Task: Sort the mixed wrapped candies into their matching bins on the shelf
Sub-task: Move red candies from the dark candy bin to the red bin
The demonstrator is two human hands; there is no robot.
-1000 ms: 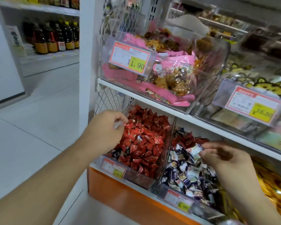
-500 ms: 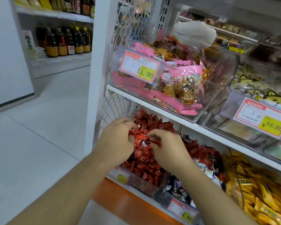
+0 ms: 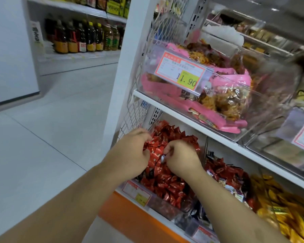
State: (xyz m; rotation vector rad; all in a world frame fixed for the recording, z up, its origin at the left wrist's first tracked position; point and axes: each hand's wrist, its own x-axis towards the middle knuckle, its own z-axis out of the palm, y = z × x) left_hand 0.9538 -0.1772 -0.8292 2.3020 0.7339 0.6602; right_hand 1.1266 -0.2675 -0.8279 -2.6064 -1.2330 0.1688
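Red wrapped candies (image 3: pixel 167 181) are filling the leftmost clear bin (image 3: pixel 165 206) on the lower shelf, where both hands are working on top of the heap. The left hand (image 3: pixel 132 153) is curling its fingers into the wrappers; the right hand (image 3: pixel 182 157) is pinching a small pale piece (image 3: pixel 162 158) at its fingertips. Just beside, the next bin is holding mixed candies (image 3: pixel 226 176), then yellow ones (image 3: pixel 288 207). Above, pink snack bags (image 3: pixel 223 95) are sitting behind a price tag (image 3: pixel 181 72).

My forearms are bare right up to the frame edge, with no sleeves, and my hands (image 3: pixel 132 153) wear nothing.
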